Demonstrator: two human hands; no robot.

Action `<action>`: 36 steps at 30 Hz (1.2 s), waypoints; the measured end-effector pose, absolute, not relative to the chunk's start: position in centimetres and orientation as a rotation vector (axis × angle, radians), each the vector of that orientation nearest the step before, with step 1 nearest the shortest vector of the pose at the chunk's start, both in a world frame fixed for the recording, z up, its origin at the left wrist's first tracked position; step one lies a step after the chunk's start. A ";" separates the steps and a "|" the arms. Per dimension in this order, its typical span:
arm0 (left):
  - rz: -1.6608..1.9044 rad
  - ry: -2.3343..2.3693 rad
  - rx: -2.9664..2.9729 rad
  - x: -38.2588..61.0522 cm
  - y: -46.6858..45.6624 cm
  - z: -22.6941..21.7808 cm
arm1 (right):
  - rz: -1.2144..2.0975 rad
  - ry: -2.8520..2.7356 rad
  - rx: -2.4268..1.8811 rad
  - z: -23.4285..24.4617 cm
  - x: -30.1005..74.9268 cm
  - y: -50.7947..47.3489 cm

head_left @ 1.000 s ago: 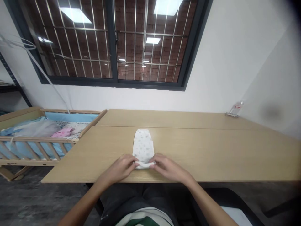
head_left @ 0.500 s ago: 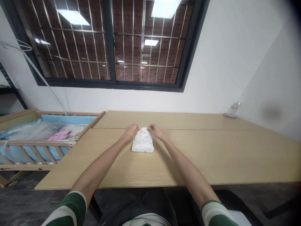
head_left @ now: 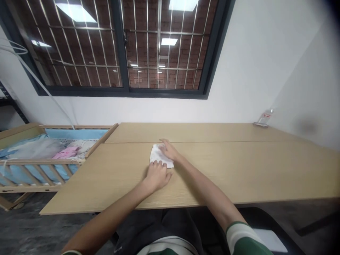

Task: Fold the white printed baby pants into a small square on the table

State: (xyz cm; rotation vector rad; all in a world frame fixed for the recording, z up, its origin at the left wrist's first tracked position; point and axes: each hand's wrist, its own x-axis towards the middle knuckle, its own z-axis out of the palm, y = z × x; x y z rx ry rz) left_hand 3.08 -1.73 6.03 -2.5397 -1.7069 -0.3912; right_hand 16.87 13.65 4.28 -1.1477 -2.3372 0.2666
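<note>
A small white printed cloth (head_left: 156, 156) lies folded on the light wooden table (head_left: 225, 170) in front of me. My left hand (head_left: 157, 175) rests at the cloth's near edge with its fingertips on the fabric. My right hand (head_left: 169, 151) lies flat on top of the cloth, fingers stretched across it toward the left. Both hands press on the cloth; neither lifts it. Much of the cloth is covered by the two hands.
A wooden baby crib (head_left: 50, 148) with blue lining and pink and white clothes stands against the table's left end. A small clear object with a red label (head_left: 263, 119) sits at the table's far right corner. A barred window fills the wall behind.
The cloth's near end was brought up and folded over toward the far end. My left hand has since come back to the near edge, and my right hand has laid flat on top.
</note>
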 end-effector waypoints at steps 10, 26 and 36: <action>-0.166 -1.735 -2.447 3.2 -4.2 3.3 | 0.678 -2.840 -0.803 3.4 14.2 7.2; -0.211 -1.737 -2.570 2.3 -2.8 4.9 | 0.102 -2.716 -1.253 2.4 15.9 16.3; -0.414 -1.472 -2.995 -5.3 6.8 5.6 | 0.429 -1.850 -1.172 1.5 18.4 14.8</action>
